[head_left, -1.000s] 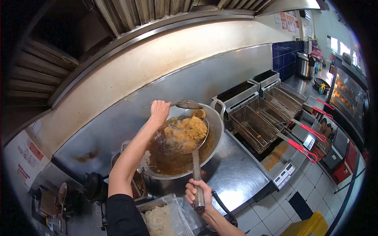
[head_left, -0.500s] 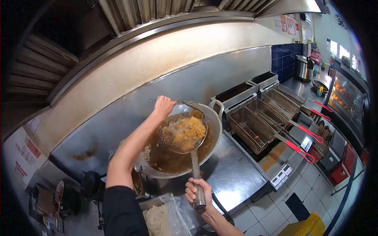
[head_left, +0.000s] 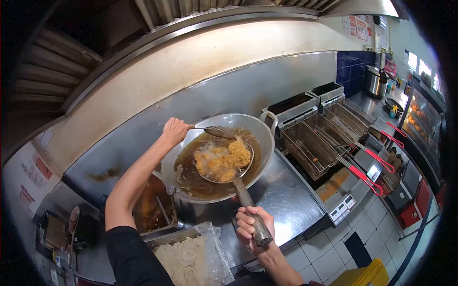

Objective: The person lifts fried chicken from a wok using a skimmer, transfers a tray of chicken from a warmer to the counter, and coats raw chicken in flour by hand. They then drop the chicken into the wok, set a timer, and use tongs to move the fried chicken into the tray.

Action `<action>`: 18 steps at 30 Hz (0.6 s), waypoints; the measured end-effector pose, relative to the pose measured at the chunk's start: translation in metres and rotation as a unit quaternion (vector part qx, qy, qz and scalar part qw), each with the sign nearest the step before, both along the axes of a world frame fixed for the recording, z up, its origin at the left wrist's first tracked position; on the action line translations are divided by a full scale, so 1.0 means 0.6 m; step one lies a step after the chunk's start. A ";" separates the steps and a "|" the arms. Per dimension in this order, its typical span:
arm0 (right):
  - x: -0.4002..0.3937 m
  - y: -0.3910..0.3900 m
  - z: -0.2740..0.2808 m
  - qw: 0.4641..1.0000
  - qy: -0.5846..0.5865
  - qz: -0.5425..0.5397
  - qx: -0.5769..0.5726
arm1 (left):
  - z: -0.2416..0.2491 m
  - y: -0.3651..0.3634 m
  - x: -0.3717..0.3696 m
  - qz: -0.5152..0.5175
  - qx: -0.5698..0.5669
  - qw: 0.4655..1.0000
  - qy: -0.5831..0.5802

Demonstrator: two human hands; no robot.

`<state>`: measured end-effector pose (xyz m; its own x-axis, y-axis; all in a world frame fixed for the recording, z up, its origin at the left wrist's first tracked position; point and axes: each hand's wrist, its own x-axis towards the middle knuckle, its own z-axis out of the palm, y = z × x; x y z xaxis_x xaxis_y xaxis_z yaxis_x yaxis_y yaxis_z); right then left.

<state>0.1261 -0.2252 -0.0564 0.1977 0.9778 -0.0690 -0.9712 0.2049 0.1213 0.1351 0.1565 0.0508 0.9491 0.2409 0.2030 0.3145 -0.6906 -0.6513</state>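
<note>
A large metal wok (head_left: 265, 167) holds brown oil with golden fried pieces (head_left: 217, 161) in it. My right hand (head_left: 254, 226) is wrapped round the thick handle of a large strainer (head_left: 245, 190), whose round head lies in the oil under the pieces. My left hand (head_left: 175, 130), at the wok's back left, is closed on the handle of a smaller skimmer (head_left: 220, 132). The skimmer's dark head hangs over the back of the oil, just behind the pieces.
Fryer baskets (head_left: 310, 145) with red handles stand right of the wok. In front lie a tray of pale flour (head_left: 179, 257) with a plastic bag and a metal pan of brown liquid (head_left: 150, 205). A yellow bin (head_left: 367, 276) is at the lower right.
My left hand has moved left with the skimmer, whose head now shows more clearly. The view has shifted, uncovering the pan of brown liquid. The fried pieces sit more plainly in the strainer.
</note>
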 end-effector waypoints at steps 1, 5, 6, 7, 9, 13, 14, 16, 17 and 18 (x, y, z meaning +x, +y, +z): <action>-0.004 -0.001 0.011 1.000 0.003 -0.001 -0.006 | -0.005 -0.002 -0.014 0.006 0.001 1.000 -0.002; -0.020 0.005 0.019 1.000 -0.008 -0.006 -0.020 | -0.019 0.008 -0.025 0.036 -0.043 0.997 -0.047; -0.023 0.008 0.014 1.000 -0.007 -0.010 -0.019 | -0.030 0.019 -0.024 0.019 -0.053 0.995 -0.077; -0.026 0.011 0.009 1.000 -0.007 -0.014 -0.017 | -0.036 0.028 -0.015 0.023 -0.061 0.993 -0.100; -0.030 0.020 -0.003 0.999 -0.023 -0.020 -0.020 | -0.054 0.033 0.014 0.057 -0.066 0.990 -0.114; -0.038 0.033 -0.019 0.995 -0.082 -0.037 -0.031 | -0.105 0.054 0.087 0.101 -0.057 0.987 -0.110; -0.039 0.034 -0.022 0.996 -0.077 -0.040 -0.027 | -0.123 0.061 0.101 0.095 -0.056 0.987 -0.115; -0.039 0.035 -0.024 0.994 -0.090 -0.039 -0.039 | -0.144 0.056 0.124 0.040 -0.019 0.994 -0.101; -0.036 0.036 -0.024 0.994 -0.090 -0.045 -0.040 | -0.141 0.066 0.132 0.044 -0.017 0.997 -0.064; -0.036 0.037 -0.026 0.994 -0.090 -0.043 -0.037 | -0.128 0.059 0.124 0.041 -0.021 0.997 -0.061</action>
<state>0.1048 -0.2032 -0.0719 0.2958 0.9504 -0.0960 -0.9544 0.2900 -0.0704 0.2092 0.1920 -0.0260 0.8952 0.3271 0.3027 0.4453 -0.6859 -0.5756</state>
